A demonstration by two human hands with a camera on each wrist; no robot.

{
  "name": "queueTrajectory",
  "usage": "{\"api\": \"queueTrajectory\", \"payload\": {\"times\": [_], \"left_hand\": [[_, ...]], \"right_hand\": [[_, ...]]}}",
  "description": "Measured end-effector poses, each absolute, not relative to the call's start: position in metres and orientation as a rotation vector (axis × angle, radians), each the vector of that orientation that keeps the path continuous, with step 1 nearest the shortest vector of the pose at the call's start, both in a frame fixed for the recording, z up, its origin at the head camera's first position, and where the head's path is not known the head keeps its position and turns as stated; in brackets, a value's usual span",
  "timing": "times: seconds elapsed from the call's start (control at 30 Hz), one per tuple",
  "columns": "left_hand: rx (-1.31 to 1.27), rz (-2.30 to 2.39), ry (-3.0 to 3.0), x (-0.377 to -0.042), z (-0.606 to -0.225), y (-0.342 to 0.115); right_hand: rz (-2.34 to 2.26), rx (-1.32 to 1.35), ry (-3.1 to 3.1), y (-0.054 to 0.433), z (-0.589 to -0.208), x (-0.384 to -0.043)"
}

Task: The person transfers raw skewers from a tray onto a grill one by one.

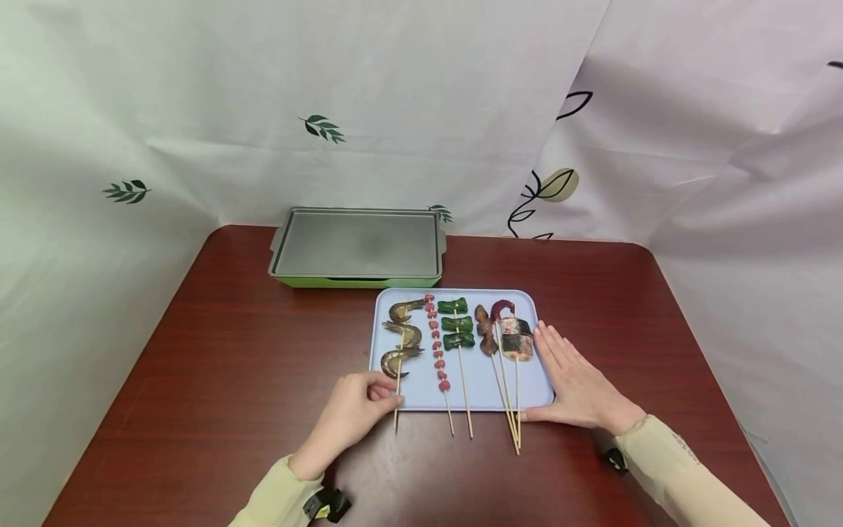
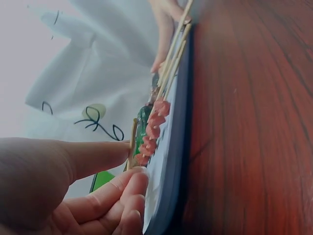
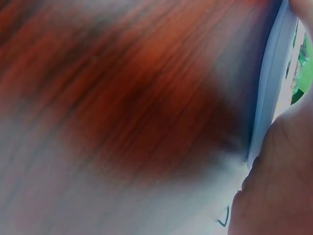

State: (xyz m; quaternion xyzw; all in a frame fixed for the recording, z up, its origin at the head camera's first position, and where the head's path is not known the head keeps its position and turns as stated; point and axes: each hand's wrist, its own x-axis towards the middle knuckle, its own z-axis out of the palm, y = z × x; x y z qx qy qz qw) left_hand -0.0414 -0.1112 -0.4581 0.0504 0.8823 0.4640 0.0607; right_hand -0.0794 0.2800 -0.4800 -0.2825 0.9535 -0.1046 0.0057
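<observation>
A light blue tray [image 1: 484, 388] bears a row of food skewers. At its left side my left hand [image 1: 358, 410] pinches the stick of the shrimp skewer [image 1: 402, 335] between thumb and fingers; the left wrist view shows that stick [image 2: 131, 144] upright in the pinch. Beside it lie a skewer of small red pieces [image 1: 433, 333] and one of green rolled pieces [image 1: 457, 323]. Farther right are a brown meat skewer [image 1: 486, 329], a dark red curled piece [image 1: 503, 306] and a fish-like chunk skewer [image 1: 516, 339]. My right hand [image 1: 582, 384] rests, fingers straight, against the tray's right edge.
A grey rectangular griddle [image 1: 358, 245] with a green base stands behind the tray, to the left. The dark red wooden table [image 1: 263, 388] ends at white patterned cloth [image 1: 421, 102] at the back and sides. Several sticks overhang the tray's front edge.
</observation>
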Motion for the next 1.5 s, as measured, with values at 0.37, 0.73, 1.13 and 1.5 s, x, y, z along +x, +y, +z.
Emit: {"api": "queueTrajectory", "payload": {"times": [0.37,0.73,1.13,1.5], "left_hand": [[0.088,1.592,2.434,-0.043,-0.455,-0.133],[0.130,1.609,2.348,-0.043,-0.440,-0.145],[0.049,1.651,2.644,-0.076,-0.413,-0.169],[-0.092,1.512,2.864,-0.146,-0.409,-0.227]], "right_hand": [[-0.267,-0.828,2.936,0.278,-0.477,-0.082],[-0.248,-0.828,2.950,0.280,-0.478,-0.081],[-0.228,-0.816,2.947,0.280,-0.479,-0.081],[-0.233,-0.817,2.952,0.279,-0.479,-0.081]]}}
